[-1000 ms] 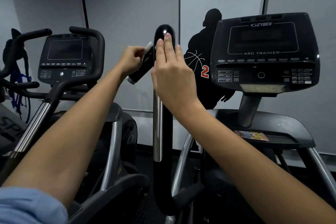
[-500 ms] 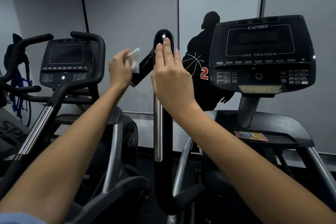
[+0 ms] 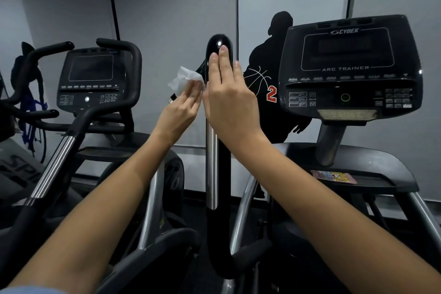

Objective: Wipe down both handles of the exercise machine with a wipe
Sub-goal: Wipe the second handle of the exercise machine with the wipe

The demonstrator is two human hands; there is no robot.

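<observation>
Two hands are raised at the black upright handle (image 3: 219, 131) of the exercise machine — the right hand (image 3: 230, 102) lies flat against its upper part, fingers straight. Just beside it, the left hand (image 3: 180, 112) pinches a crumpled white wipe (image 3: 185, 79) against the short side grip (image 3: 173, 98) branching left from the handle

The wipe (image 3: 187, 80) is white. The upright handle (image 3: 219, 48) is glossy black with a chrome strip down its left side. The console (image 3: 347, 67) is black with pale grey lettering and outlines. On the grey wall, a black player silhouette (image 3: 269, 59) carries a red numeral 2 edged in white and thin white basketball lines. A small card (image 3: 334, 176) on the machine's tray is pink and yellow.
</observation>
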